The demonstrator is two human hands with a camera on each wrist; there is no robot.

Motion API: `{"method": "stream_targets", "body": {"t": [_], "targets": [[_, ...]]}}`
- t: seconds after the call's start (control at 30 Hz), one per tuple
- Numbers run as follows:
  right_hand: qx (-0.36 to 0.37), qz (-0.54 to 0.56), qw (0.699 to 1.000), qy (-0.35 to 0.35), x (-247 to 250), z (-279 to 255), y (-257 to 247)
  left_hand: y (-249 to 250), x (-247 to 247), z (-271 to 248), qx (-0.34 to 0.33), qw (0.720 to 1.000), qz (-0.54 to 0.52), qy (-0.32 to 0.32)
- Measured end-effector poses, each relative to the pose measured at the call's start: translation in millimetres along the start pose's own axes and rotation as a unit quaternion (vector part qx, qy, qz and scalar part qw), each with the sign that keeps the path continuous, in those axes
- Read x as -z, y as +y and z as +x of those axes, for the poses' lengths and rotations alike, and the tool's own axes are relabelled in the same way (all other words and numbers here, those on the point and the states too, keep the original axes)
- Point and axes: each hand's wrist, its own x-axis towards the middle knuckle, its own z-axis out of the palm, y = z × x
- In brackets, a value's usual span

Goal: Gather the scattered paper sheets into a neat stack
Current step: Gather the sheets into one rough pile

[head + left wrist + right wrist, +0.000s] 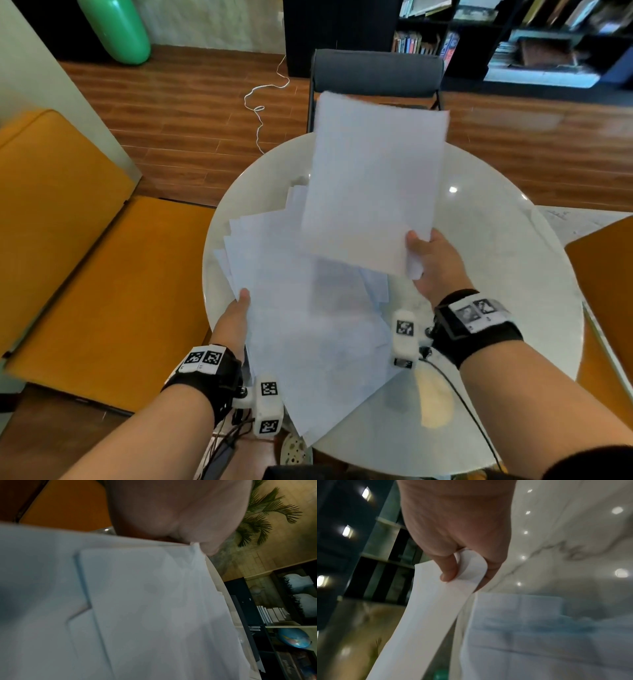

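My right hand (pixel 432 257) pinches the near right corner of a white sheet (pixel 373 181) and holds it lifted above the round white table (pixel 496 260). In the right wrist view the thumb (pixel 448 570) presses the curled corner of that sheet (pixel 426 608). My left hand (pixel 236 315) holds the left edge of a loose, fanned pile of sheets (pixel 308 329), thumb on top, the pile hanging over the table's near edge. The left wrist view shows the pile (pixel 137 608) up close under the hand (pixel 180 513); its fingers are hidden beneath.
A grey chair (pixel 376 72) stands behind the table. Orange seats (pixel 85 257) flank it on the left, and another orange chair (pixel 606 274) on the right. A white cord (pixel 263 99) lies on the wooden floor. Dark bookshelves (pixel 513 37) line the back.
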Motion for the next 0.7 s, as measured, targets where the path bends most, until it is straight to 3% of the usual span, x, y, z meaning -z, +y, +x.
{"method": "stream_targets", "body": {"t": [0.1, 0.17, 0.23, 0.27, 0.33, 0.4, 0.47, 0.57, 0.63, 0.7], "targets": [[-0.031, -0.112, 0.992, -0.047, -18, -12, 37, 3, 3, -6, 0.058, 0.996, -0.048, -0.038], [-0.036, -0.312, 0.944, -0.097, -26, -22, 61, 5, 4, -9, 0.061, 0.996, -0.043, -0.049], [-0.022, -0.475, 0.872, -0.118, -30, -31, 77, 6, 3, -12, 0.008, 0.999, -0.009, -0.041], [-0.005, -0.515, 0.851, -0.103, -30, -34, 80, 6, 2, -14, -0.029, 0.999, 0.016, -0.021], [0.013, -0.545, 0.837, -0.058, -30, -36, 78, 4, -2, -16, -0.081, 0.996, 0.045, -0.003], [-0.003, -0.523, 0.853, -0.003, -28, -27, 70, 1, -3, -15, -0.095, 0.993, 0.067, 0.003], [-0.039, -0.456, 0.887, 0.057, -28, -13, 64, 0, -2, -12, -0.092, 0.993, 0.071, 0.010], [-0.108, -0.308, 0.942, 0.075, -35, 6, 55, -1, -2, -11, -0.095, 0.992, 0.081, 0.019], [-0.155, -0.279, 0.947, 0.050, -44, 13, 50, -1, -3, -12, -0.096, 0.991, 0.086, 0.020], [-0.152, -0.315, 0.936, 0.029, -53, 15, 49, 0, -4, -13, -0.097, 0.991, 0.085, 0.021]]}}
